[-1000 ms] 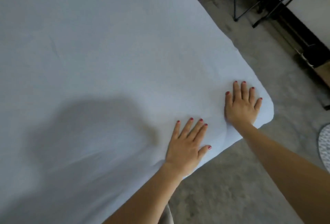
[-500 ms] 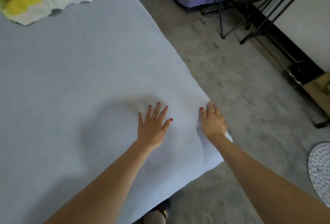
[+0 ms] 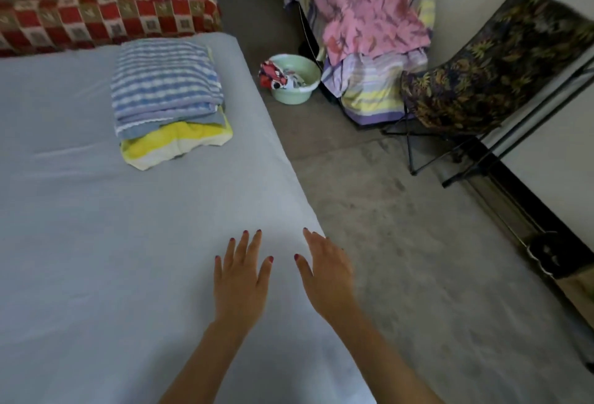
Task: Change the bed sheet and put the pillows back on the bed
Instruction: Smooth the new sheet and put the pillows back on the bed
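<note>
The pale blue sheet [image 3: 96, 242] covers the bed from the near edge to the far end, lying mostly flat, with a few low creases at the left. Both hands are spread above its right edge, fingers straight and slightly apart, holding nothing. The left hand [image 3: 240, 278] lies palm-down over the sheet, a little in from the edge; the right hand [image 3: 328, 275] sits at the edge itself, tilted, its outer side over the floor [image 3: 401, 242]. Whether the palms press the cloth or hover just above it cannot be told.

On the far right part of the bed lies a stack of folded cloths [image 3: 167, 98], striped blue on top and yellow below. No pillow can be made out for certain; the red patterned cover [image 3: 96, 1] at the far end may hide something. A green basin [image 3: 294, 78] and two draped chairs stand on the floor to the right.

The step in hand looks like smoothing the sheet along this side. To do it well, keep the palms flat and sweep from the middle toward the edge, so slack runs off the side rather than bunching. The right hand should then carry the overhang down and tuck it under. The creases at the left need the same treatment before the pillows go on.
</note>
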